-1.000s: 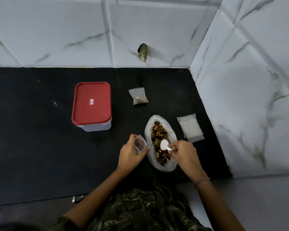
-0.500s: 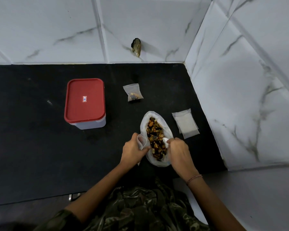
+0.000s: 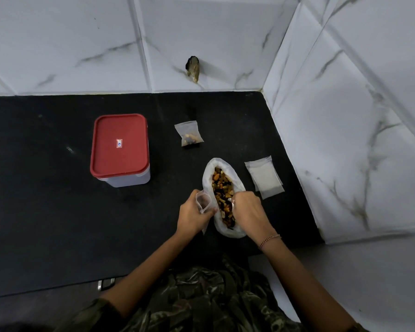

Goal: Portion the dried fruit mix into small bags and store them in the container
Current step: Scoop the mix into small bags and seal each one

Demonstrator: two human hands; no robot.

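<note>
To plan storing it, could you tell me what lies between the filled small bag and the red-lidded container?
Only bare black counter lies between the filled small bag and container, per the head view.

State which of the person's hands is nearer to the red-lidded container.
Left. The left hand is right of the container, toward the viewer; the right hand lies farther right, over the fruit bag.

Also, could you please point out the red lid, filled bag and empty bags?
Red lid (image 3: 120,153): head view, its centre.
Filled bag (image 3: 189,137): head view, fruit at bottom.
Empty bags (image 3: 265,177): head view, top bag's middle.
</note>
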